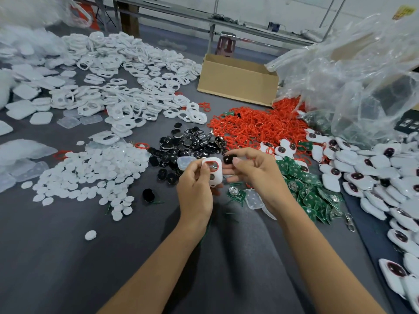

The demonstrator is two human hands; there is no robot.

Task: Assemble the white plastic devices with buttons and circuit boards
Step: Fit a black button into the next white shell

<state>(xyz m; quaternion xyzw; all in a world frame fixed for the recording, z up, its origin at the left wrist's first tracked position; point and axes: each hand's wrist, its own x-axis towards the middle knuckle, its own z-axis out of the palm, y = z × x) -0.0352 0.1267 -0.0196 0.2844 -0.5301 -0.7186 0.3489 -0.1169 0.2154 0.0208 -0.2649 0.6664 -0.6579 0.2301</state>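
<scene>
Fingers (204, 172) of the left hand (195, 193) curl round a white plastic shell (213, 175) and hold it up over the grey cloth table (68, 257). The shell is smooth, with round corners and two holes. A thin red ring (211, 162) lines its top hole. The right hand (256, 175) pinches a small shiny black button (229, 158) between thumb and fingertip, just right of the shell's top. It is hard to tell if button and shell touch.

Left of the shell lies a heap of flat white discs (95, 175). Just behind the shell sit glossy black buttons (188, 143). Behind the shell and to the right is a tangle of red rings (254, 125). Right of the shell lie green circuit boards (313, 193), and farther right are finished white devices (374, 177) with dark buttons. Far behind the shell stands a cardboard box (238, 87).
</scene>
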